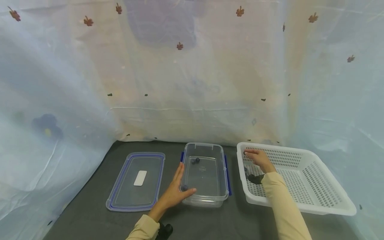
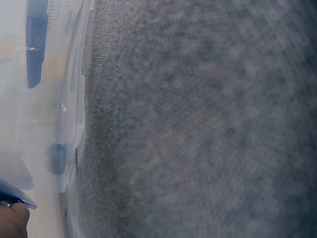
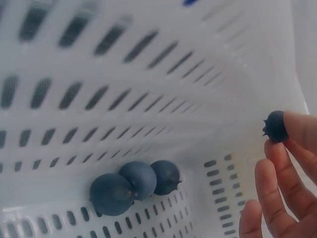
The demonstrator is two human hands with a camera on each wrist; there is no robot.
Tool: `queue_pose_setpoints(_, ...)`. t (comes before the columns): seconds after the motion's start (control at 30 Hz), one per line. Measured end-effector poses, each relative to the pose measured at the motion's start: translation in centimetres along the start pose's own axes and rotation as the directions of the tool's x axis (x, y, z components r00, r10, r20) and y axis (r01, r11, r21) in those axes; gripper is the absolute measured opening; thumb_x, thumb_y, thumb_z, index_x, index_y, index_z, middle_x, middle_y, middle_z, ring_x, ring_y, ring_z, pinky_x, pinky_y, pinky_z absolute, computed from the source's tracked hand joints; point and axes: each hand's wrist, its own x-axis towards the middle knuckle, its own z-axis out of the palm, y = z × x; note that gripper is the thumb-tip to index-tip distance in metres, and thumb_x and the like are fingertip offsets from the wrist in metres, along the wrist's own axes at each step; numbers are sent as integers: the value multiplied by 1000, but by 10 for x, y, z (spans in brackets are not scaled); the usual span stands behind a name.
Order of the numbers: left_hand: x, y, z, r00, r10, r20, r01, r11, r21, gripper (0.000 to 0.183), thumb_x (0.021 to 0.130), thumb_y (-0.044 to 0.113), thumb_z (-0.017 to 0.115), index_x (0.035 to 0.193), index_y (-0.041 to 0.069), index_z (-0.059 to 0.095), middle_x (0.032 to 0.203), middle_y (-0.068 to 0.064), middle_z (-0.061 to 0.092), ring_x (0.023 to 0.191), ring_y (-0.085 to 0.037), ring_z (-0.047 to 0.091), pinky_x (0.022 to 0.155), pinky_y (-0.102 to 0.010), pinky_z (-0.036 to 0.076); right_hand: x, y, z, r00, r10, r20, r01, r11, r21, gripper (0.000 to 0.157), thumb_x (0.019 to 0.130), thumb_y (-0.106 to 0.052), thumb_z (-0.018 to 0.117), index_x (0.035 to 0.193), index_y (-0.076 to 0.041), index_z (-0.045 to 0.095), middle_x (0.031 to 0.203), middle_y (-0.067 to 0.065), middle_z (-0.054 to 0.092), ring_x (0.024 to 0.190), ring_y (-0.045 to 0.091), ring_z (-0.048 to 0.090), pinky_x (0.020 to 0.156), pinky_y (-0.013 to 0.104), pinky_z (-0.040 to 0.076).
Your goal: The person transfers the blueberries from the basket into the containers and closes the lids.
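Inside the white slotted basket, my right hand pinches a blueberry between thumb and fingertip, above the floor. Three more blueberries lie in a row along the basket's edge in the right wrist view. My left hand is at the left side of a clear plastic container, fingers straight and thumb spread over its near left corner. Inside the container are a pair of blueberries towards the back and one blueberry near the thumb.
A clear lid with a blue seal and white label lies left of the container. Blue latches hang at the container's sides. Grey cloth covers the table, and a patterned curtain hangs behind.
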Motion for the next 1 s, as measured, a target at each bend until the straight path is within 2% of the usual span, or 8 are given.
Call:
queue_pose_setpoints(0.3, -1, -2, 0, 1000, -10, 8, 11, 1000, -6, 105, 85, 33, 75, 155, 2, 4, 161, -15, -4, 144, -37, 5, 108, -61, 19, -4, -12, 0, 998, -60, 7, 60, 998, 32, 47, 99, -21, 58, 132, 10, 51, 133, 28, 51, 121, 41, 46, 100, 59, 36)
queue_pose_setpoints(0.53, 0, -5, 2, 1000, -13, 11, 13, 1000, -17, 104, 85, 31, 75, 155, 4, 3, 161, -13, -5, 144, -35, 4, 108, -61, 18, -7, -20, 0, 998, -50, -33, 53, 996, 65, 52, 99, -29, 58, 136, 7, 49, 137, 27, 48, 123, 39, 46, 97, 53, 40)
queue_pose_setpoints(0.77, 0, -4, 1, 1000, -16, 9, 16, 999, -29, 104, 84, 28, 76, 156, 5, 4, 161, -12, -5, 145, -34, 3, 108, -60, 20, -17, -29, -2, 997, -61, -41, 65, 993, 96, 56, 99, -34, 56, 141, 2, 46, 142, 24, 44, 126, 39, 43, 103, 54, 35)
queue_pose_setpoints(1.0, 0, -1, 0, 1000, -5, -2, 5, 998, -55, 105, 83, 25, 77, 156, 7, 4, 162, -10, -4, 145, -33, 3, 108, -60, 19, -27, -37, -4, 995, -73, -71, 82, 987, 138, 57, 99, -35, 57, 140, 2, 46, 141, 24, 45, 126, 38, 44, 102, 52, 36)
